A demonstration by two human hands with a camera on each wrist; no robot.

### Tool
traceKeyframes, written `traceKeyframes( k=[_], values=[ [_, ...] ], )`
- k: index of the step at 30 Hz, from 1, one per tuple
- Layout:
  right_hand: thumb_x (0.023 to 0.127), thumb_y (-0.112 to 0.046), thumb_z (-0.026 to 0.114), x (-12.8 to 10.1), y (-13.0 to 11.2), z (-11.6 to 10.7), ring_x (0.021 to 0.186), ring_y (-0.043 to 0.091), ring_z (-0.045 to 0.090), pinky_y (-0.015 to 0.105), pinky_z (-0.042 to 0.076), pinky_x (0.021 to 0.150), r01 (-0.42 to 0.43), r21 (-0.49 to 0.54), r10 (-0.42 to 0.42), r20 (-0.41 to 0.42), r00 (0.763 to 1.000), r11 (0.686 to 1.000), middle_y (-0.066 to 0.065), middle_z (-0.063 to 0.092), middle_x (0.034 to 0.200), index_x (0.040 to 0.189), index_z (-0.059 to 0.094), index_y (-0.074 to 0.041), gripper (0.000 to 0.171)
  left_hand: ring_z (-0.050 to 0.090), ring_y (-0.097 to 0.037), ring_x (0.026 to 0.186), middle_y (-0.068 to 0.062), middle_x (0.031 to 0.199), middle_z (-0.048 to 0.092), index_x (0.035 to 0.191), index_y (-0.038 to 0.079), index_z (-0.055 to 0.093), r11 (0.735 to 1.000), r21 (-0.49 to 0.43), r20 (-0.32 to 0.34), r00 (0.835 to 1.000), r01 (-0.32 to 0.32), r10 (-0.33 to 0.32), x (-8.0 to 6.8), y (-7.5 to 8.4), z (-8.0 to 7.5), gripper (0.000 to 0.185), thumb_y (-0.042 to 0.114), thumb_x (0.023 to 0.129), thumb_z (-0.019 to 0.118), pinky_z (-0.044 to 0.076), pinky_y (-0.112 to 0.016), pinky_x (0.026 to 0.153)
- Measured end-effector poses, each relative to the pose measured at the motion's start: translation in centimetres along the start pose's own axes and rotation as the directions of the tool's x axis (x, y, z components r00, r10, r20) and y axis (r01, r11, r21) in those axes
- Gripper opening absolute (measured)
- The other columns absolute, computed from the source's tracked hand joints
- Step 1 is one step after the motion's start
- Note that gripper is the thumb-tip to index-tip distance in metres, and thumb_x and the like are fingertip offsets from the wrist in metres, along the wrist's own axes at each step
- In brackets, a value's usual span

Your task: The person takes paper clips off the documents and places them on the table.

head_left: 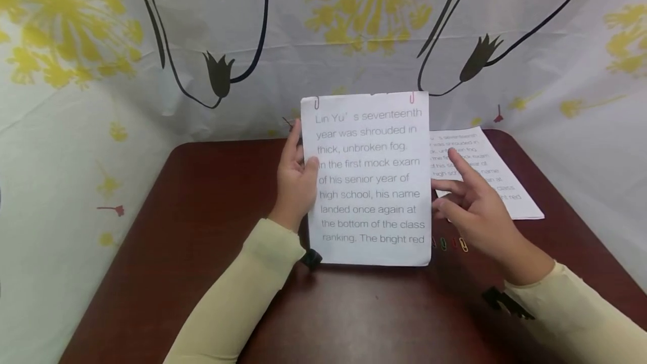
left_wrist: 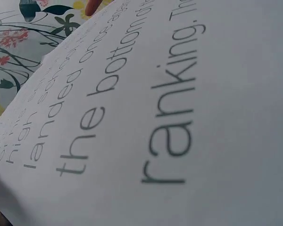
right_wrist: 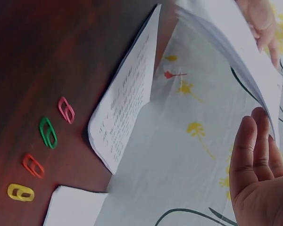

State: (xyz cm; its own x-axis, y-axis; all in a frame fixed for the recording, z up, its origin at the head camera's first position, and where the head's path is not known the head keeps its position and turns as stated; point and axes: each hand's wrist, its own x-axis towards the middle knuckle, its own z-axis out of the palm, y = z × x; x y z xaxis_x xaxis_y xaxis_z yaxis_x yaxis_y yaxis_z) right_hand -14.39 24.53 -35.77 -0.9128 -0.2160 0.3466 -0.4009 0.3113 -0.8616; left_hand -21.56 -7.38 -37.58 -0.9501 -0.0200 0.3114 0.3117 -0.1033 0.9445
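A stack of printed sheets point(head_left: 371, 184) stands nearly upright over the table, with a red paper clip point(head_left: 317, 103) and a pink paper clip point(head_left: 411, 98) on its top edge. My left hand point(head_left: 298, 178) grips it by its left edge, thumb in front and fingers behind. In the left wrist view the top sheet point(left_wrist: 226, 117) fills most of the picture. My right hand point(head_left: 475, 206) is at the right edge, index finger raised. The right wrist view shows its straight fingers point(right_wrist: 245, 146) touching the stack's edge, with the thumb standing apart.
Another printed stack point(head_left: 520, 201) lies on the dark red table point(head_left: 227, 184) at the back right. Several loose paper clips lie in a row near it, among them a green one point(right_wrist: 48, 133) and a yellow one point(right_wrist: 20, 192). A patterned curtain point(head_left: 283, 44) surrounds the table.
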Motion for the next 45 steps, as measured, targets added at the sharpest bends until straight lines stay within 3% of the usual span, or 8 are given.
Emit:
traceKeyframes(
  k=[4,9,17,22,26,30,37,45],
  values=[
    [0.096,0.012,0.059,1.5,-0.3,-0.1,0.09,0.006,0.076,0.025,0.064,0.074,-0.012,-0.071,0.011,-0.021,1.0,0.997,-0.012,0.069,0.126,0.17,0.018,-0.022,0.092,0.077,-0.026,0.09,-0.004,0.139,0.067,0.163,0.053,0.027,0.999,0.005,0.0,0.999,-0.052,0.052,-0.4,-0.3,-0.1,0.081,-0.002,0.107,0.05,0.065,-0.032,0.069],
    [0.097,0.009,0.061,3.5,-0.5,-0.2,0.094,0.003,0.075,0.023,0.063,0.073,-0.005,-0.065,0.001,-0.068,0.998,0.998,-0.008,0.069,0.126,0.17,0.02,-0.023,0.089,0.078,-0.024,0.091,-0.003,0.139,0.068,0.165,0.048,0.026,0.996,0.019,0.014,0.996,-0.093,0.093,-0.8,-0.6,0.0,0.079,-0.001,0.108,0.049,0.065,-0.034,0.071],
    [0.097,0.011,0.06,6.7,-1.1,-0.2,0.086,0.007,0.075,0.021,0.061,0.068,0.05,0.131,-0.036,-0.104,0.994,0.99,-0.006,0.075,0.106,0.169,0.023,-0.013,0.085,0.078,-0.025,0.099,-0.002,0.143,0.066,0.164,0.051,0.026,0.993,-0.003,0.036,0.992,-0.122,0.122,-1.4,-1.0,0.1,0.079,0.0,0.108,0.049,0.066,-0.035,0.079],
    [0.099,0.004,0.063,8.6,-2.1,0.0,0.085,0.009,0.075,0.019,0.059,0.07,0.038,0.035,-0.032,-0.141,0.989,0.999,-0.007,0.076,0.107,0.168,0.029,-0.019,0.079,0.078,-0.025,0.099,0.0,0.142,0.066,0.163,0.053,0.026,0.995,-0.013,0.045,0.994,-0.101,0.101,-1.7,-1.0,0.1,0.08,0.0,0.108,0.05,0.065,-0.037,0.082],
    [0.102,-0.004,0.065,9.6,-2.8,0.2,0.088,0.01,0.075,0.02,0.058,0.07,-0.001,-0.065,-0.011,-0.183,0.983,0.998,0.0,0.075,0.11,0.162,0.041,-0.023,0.068,0.078,-0.025,0.099,0.0,0.142,0.066,0.163,0.054,0.027,0.996,-0.007,0.043,0.995,-0.087,0.087,-1.9,-1.1,0.3,0.08,0.0,0.108,0.05,0.065,-0.037,0.082],
    [0.102,-0.006,0.065,10.1,-3.3,0.4,0.081,0.012,0.072,0.019,0.057,0.067,0.003,-0.124,-0.031,-0.222,0.975,0.992,0.004,0.074,0.105,0.152,0.055,-0.017,0.051,0.078,-0.025,0.098,-0.002,0.142,0.067,0.164,0.05,0.028,0.993,-0.015,0.046,0.992,-0.118,0.119,-2.0,-1.4,0.5,0.079,-0.002,0.108,0.049,0.065,-0.037,0.081],
    [0.101,-0.006,0.066,10.3,-3.8,0.3,0.078,0.011,0.068,0.016,0.055,0.067,0.02,-0.15,-0.058,-0.258,0.964,0.989,-0.006,0.073,0.097,0.134,0.07,-0.011,0.034,0.079,-0.027,0.098,-0.005,0.142,0.067,0.166,0.045,0.028,0.99,-0.03,0.063,0.988,-0.141,0.142,-1.9,-1.3,0.5,0.079,-0.003,0.107,0.05,0.066,-0.037,0.079],
    [0.101,-0.006,0.066,10.7,-4.5,0.0,0.078,0.009,0.067,0.016,0.054,0.066,-0.004,-0.148,-0.033,-0.25,0.968,0.989,-0.011,0.073,0.095,0.136,0.07,-0.01,0.035,0.078,-0.03,0.099,-0.004,0.14,0.068,0.165,0.047,0.027,0.991,-0.027,0.077,0.988,-0.131,0.132,-1.9,-1.0,0.3,0.079,-0.002,0.108,0.05,0.065,-0.037,0.082]
  ],
)
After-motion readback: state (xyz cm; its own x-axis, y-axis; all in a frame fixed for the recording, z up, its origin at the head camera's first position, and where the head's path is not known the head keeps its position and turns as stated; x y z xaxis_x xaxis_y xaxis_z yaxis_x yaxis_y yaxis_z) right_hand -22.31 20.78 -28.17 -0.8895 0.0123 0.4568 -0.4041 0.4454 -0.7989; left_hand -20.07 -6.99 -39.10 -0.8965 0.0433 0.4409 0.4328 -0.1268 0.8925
